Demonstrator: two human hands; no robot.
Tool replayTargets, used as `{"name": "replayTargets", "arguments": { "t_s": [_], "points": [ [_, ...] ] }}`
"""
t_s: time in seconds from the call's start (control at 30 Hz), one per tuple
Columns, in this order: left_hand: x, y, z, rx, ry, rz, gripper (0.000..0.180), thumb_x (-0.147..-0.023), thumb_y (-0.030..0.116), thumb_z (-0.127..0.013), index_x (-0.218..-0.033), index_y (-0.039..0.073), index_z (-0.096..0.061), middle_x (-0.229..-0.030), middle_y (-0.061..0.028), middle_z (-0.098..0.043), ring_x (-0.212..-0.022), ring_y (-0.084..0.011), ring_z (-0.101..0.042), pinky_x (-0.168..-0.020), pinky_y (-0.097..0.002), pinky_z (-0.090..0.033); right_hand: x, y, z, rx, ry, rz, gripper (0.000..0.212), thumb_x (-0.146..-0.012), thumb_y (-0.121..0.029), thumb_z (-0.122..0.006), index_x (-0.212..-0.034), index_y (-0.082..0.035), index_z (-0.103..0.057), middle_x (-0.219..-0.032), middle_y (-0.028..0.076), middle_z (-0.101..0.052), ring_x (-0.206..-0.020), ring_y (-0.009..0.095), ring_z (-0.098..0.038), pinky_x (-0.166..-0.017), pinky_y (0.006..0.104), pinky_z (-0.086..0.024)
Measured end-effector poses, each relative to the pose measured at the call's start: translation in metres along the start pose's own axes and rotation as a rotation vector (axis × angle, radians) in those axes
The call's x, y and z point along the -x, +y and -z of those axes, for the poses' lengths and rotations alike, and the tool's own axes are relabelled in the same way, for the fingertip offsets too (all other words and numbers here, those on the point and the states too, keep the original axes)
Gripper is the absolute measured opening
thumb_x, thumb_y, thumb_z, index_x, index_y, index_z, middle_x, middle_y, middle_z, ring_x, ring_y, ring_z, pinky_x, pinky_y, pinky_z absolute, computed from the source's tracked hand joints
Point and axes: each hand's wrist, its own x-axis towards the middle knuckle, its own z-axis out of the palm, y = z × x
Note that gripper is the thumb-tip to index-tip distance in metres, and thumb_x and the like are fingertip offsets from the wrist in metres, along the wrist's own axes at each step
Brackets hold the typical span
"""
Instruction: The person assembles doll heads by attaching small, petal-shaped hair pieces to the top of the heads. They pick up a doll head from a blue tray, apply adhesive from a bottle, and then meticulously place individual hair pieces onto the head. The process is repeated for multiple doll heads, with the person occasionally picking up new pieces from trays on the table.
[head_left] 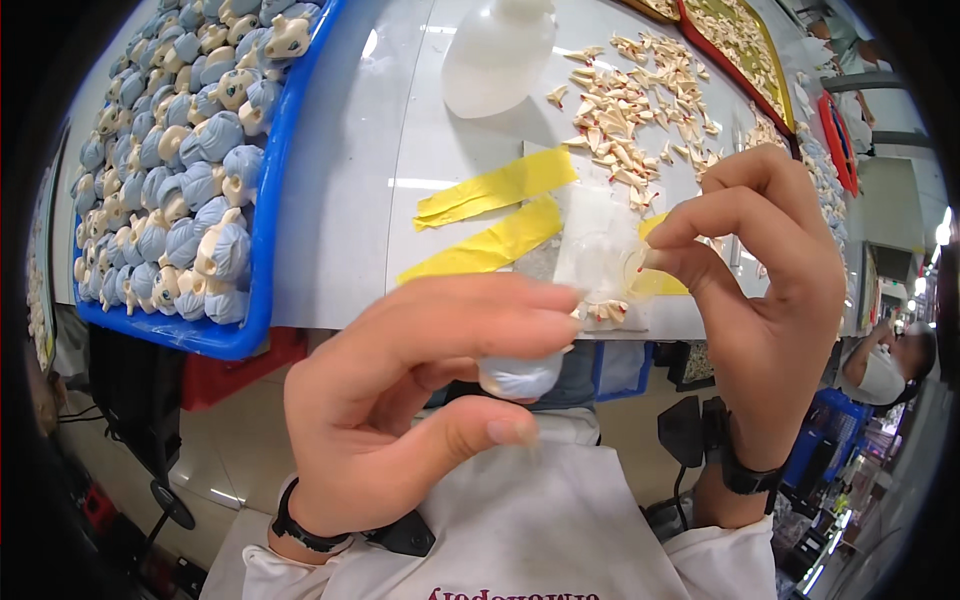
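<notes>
My left hand (400, 400) curls its fingers round a small doll head (522, 377) with pale blue moulded hair, held in front of the table's near edge. Fingers hide most of the head. My right hand (765, 255) is raised to its right, thumb and forefinger pinched together above a small clear round dish (605, 268). A tiny reddish spot shows at those fingertips, too small to name. Beyond the dish, small cream pointed pieces (620, 110), some with red tips, lie scattered in a loose pile. A few more sit by the dish.
On the left, a blue tray (262, 215) is packed with similar doll heads. Two yellow tape strips (490, 240) cross the white tabletop. A translucent bottle (500, 60) stands at the back. Far right are trays of cream pieces (735, 40) and another person (890, 365).
</notes>
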Motion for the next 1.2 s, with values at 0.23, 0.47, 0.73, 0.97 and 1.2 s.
{"name": "replayTargets", "arguments": {
  "t_s": [0.23, 0.47, 0.73, 0.97, 1.2],
  "points": [
    [-0.007, -0.007, 0.009, -0.23, -0.283, -0.34, 0.043, -0.071, 0.021, -0.074, -0.099, -0.004, -0.053, -0.097, -0.0194, -0.051, -0.07, -0.0204, -0.06, -0.057, -0.0246, -0.051, 0.029, -0.004, 0.016, -0.559, -0.039, -0.023, 0.023, -0.064, -0.003, -0.072, -0.075, -0.007, -0.053, -0.077, 0.004, -0.046, -0.071, 0.014, -0.045, -0.067, 0.0244, -0.036],
    [-0.01, -0.008, -0.004, -0.38, -0.318, -0.418, 0.036, -0.069, 0.013, -0.075, -0.095, -0.003, -0.056, -0.094, -0.0189, -0.054, -0.075, -0.0202, -0.059, -0.059, -0.0244, -0.049, 0.05, -0.007, -0.006, -0.797, -0.056, -0.013, 0.024, -0.068, -0.005, -0.074, -0.081, -0.009, -0.053, -0.078, 0.006, -0.047, -0.069, 0.012, -0.045, -0.061, 0.0223, -0.037],
    [-0.002, 0.003, -0.024, -0.651, -0.173, -0.563, 0.029, -0.067, 0.008, -0.074, -0.09, -0.002, -0.06, -0.088, -0.0191, -0.059, -0.072, -0.0211, -0.059, -0.06, -0.0243, -0.046, 0.04, -0.01, -0.007, -0.465, 0.11, 0.283, 0.025, -0.065, 0.011, -0.061, -0.079, -0.009, -0.054, -0.075, 0.005, -0.051, -0.062, 0.016, -0.045, -0.057, 0.0254, -0.036],
    [-0.006, 0.001, -0.014, -0.623, -0.168, -0.54, 0.041, -0.065, 0.023, -0.077, -0.092, 0.0, -0.057, -0.089, -0.017, -0.055, -0.074, -0.0206, -0.058, -0.058, -0.025, -0.047, 0.034, -0.006, -0.004, -0.557, 0.113, 0.131, 0.028, -0.058, 0.011, -0.062, -0.078, -0.007, -0.057, -0.074, 0.007, -0.054, -0.061, 0.017, -0.048, -0.055, 0.0272, -0.038],
    [-0.01, 0.001, 0.01, -0.701, -0.13, -0.442, 0.047, -0.065, 0.025, -0.078, -0.099, 0.003, -0.053, -0.1, -0.0137, -0.046, -0.073, -0.0184, -0.056, -0.058, -0.0239, -0.048, -0.009, 0.08, 0.022, -0.092, -0.003, -0.298, 0.017, -0.066, 0.002, -0.061, -0.082, -0.001, -0.059, -0.072, 0.005, -0.057, -0.067, 0.012, -0.052, -0.061, 0.0244, -0.042]
  ]
}}
